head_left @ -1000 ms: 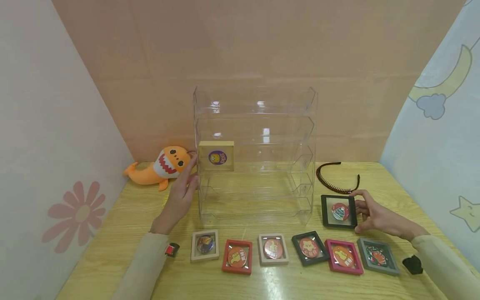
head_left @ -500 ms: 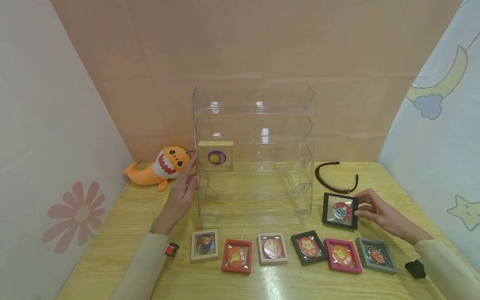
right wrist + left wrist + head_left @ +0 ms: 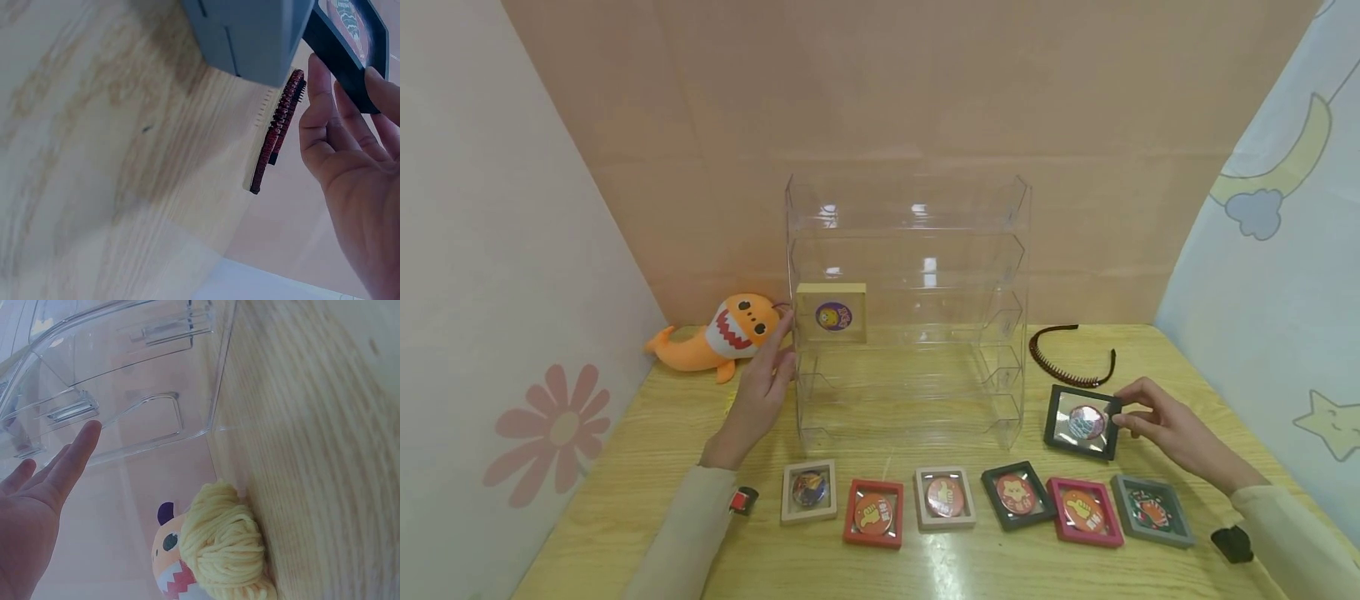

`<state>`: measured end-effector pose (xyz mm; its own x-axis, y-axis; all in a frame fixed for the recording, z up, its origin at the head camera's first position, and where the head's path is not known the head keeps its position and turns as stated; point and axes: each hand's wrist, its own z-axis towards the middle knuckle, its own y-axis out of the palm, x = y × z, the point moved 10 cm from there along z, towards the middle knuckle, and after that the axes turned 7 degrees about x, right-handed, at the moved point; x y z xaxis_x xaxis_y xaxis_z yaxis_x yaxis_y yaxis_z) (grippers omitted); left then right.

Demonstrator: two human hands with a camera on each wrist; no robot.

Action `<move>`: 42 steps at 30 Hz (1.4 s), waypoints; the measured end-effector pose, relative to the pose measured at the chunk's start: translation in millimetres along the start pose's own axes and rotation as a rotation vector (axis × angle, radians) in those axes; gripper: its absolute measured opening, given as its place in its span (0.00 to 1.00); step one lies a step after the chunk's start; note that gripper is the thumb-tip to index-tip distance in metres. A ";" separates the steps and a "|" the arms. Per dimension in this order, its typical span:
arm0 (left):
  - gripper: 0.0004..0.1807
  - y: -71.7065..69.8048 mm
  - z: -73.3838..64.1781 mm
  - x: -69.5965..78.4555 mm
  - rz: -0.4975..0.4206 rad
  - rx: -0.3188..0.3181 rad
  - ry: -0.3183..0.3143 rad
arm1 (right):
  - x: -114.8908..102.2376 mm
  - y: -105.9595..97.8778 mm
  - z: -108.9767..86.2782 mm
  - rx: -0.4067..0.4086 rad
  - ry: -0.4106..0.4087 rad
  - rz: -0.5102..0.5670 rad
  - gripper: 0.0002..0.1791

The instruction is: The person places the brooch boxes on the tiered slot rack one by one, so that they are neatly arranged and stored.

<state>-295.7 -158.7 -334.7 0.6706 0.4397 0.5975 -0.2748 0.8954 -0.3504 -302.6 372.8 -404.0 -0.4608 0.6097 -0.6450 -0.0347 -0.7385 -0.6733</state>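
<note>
A clear acrylic rack [image 3: 917, 223] with several tiers stands at the middle of the table. My left hand [image 3: 748, 408] rests its extended fingers against the rack's left side; in the left wrist view the hand [image 3: 37, 512] has straight fingers by the clear panel. A yellow-edged display frame [image 3: 831, 289] with a purple round badge sits at the left of a middle tier. Right of the rack, my right hand [image 3: 1168, 429] pinches the right edge of a black display frame [image 3: 1084, 423] holding a round red badge. The right wrist view shows thumb and fingers on its corner.
A row of several small framed badges, including a red frame [image 3: 874, 513] and a grey frame [image 3: 1152, 510], lies in front of the rack. An orange shark plush [image 3: 730, 333] and yellow yarn [image 3: 225, 544] are at left. A toothed headband [image 3: 1067, 371] lies behind the black frame.
My right hand has shifted slightly right, and the black frame has tilted, with brighter glare now on its window. My left hand stays at the rack's side.
</note>
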 end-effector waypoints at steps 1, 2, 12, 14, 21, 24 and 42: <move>0.32 -0.3 0.3 3.1 -0.001 -0.002 -0.002 | -0.2 -1.0 -0.7 0.006 -0.001 -0.004 0.15; 0.33 0.0 0.1 2.8 0.002 -0.003 0.003 | -0.6 -2.1 -1.3 0.012 -0.001 -0.006 0.15; 0.34 1.8 -2.2 -12.5 0.012 -0.005 0.011 | -17.2 -15.6 -5.5 0.063 -0.026 -0.036 0.15; 0.35 1.6 -2.2 -13.8 0.022 -0.017 0.007 | -20.5 -16.9 -5.5 0.065 -0.028 -0.030 0.16; 0.34 0.4 -3.0 -15.7 0.006 -0.024 0.016 | -35.7 -18.7 -6.6 0.052 -0.031 0.027 0.17; 0.34 -0.6 -3.1 -16.1 0.024 -0.021 0.014 | -44.9 -18.0 -6.1 0.044 -0.037 0.054 0.18; 0.35 0.5 0.2 -12.0 -0.001 -0.006 0.022 | -112.2 -13.8 8.6 0.150 -0.072 0.041 0.20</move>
<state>-304.1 -163.5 -341.9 0.6858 0.4367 0.5822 -0.2700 0.8955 -0.3538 -258.0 312.2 -319.4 -0.5270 0.5594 -0.6398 -0.1438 -0.8006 -0.5817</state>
